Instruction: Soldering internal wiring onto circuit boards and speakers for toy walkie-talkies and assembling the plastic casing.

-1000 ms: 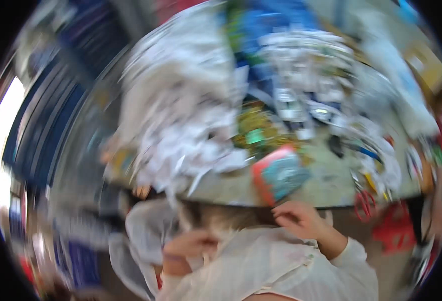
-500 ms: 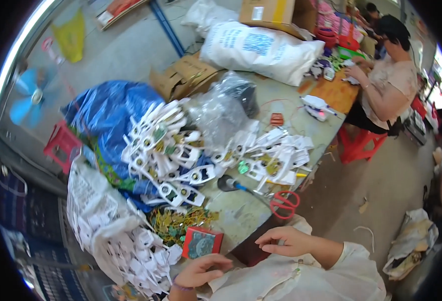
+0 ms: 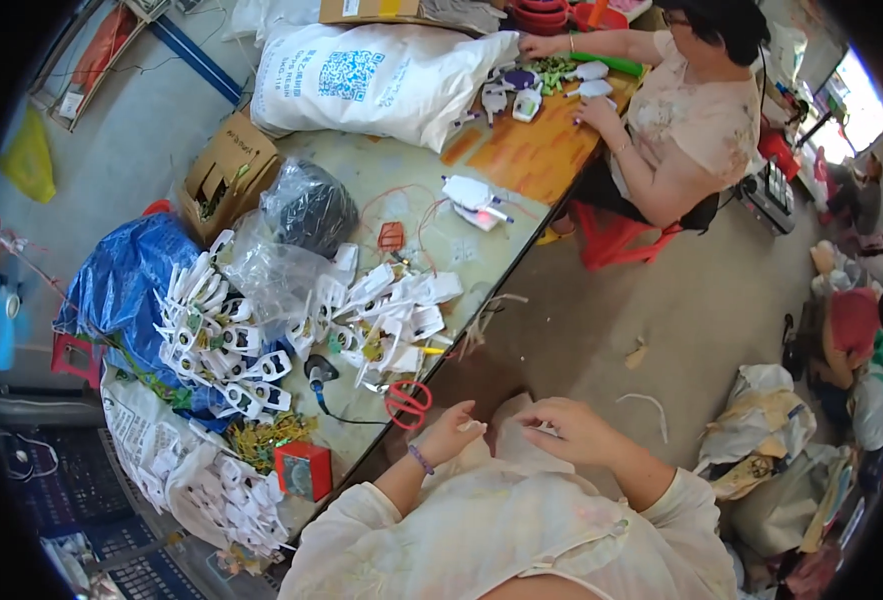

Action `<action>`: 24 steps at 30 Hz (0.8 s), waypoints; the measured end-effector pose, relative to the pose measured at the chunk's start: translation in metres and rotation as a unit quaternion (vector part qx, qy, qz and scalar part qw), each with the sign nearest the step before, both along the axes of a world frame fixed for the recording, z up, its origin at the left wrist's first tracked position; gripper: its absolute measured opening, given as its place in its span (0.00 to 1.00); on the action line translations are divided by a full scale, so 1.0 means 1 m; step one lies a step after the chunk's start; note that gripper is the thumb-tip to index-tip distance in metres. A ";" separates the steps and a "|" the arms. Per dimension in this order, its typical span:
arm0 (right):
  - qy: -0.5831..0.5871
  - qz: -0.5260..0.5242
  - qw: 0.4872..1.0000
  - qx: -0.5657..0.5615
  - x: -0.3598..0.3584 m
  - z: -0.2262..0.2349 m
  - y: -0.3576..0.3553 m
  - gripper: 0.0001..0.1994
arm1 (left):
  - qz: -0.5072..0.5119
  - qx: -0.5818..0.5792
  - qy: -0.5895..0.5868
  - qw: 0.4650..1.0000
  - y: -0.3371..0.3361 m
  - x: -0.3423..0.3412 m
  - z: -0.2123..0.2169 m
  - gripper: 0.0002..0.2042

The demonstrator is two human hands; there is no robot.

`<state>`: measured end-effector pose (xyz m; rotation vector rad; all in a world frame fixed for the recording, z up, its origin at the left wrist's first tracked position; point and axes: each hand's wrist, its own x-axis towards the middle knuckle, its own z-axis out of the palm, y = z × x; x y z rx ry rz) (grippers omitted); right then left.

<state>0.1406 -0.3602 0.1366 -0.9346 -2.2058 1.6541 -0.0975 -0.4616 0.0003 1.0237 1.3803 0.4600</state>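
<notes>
My left hand (image 3: 449,432), with a purple bead bracelet at its wrist, hovers over my lap just off the table edge. Its fingers are loosely bent and apart, and I make out nothing in them. Level with it, my right hand (image 3: 569,432) has slightly curled fingers with a gap at the thumb, likewise holding nothing visible. Pale thin cloth (image 3: 501,430) lies between and below the hands; whether they touch it I cannot tell. Nearest to my left hand are red-handled scissors (image 3: 408,404) at the table edge. A soldering iron (image 3: 317,378) with a dark cord lies beyond them.
White plastic housings (image 3: 223,335) are heaped on the table, with more (image 3: 391,318) near its edge. A red box (image 3: 302,471) sits beside tangled yellow wires (image 3: 266,438). A large white sack (image 3: 376,85) lies at the back. At the far right a co-worker (image 3: 681,130) sits on a red stool (image 3: 616,238).
My view has swung right, so table and heaps sit further left. My hands have drawn closer together over my lap. The co-worker's one arm now reaches out toward the sack.
</notes>
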 end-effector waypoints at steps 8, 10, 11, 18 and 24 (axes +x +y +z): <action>-0.046 0.032 0.998 0.017 -0.010 0.010 0.081 0.11 | 0.296 0.038 -0.238 0.924 0.100 0.030 0.026 0.25; -0.051 0.051 0.995 0.072 -0.024 0.008 0.122 0.11 | 0.351 0.063 -0.257 0.898 0.137 0.027 0.034 0.25; -0.050 0.061 0.990 0.120 -0.034 0.008 0.142 0.11 | 0.375 0.078 -0.265 0.885 0.151 0.022 0.035 0.26; -0.109 0.083 0.971 0.197 -0.099 -0.023 0.260 0.17 | 0.490 0.100 -0.254 0.828 0.233 -0.010 0.058 0.25; -0.112 0.068 0.934 0.332 -0.169 -0.042 0.388 0.21 | 0.549 0.202 -0.205 0.784 0.305 -0.083 0.071 0.23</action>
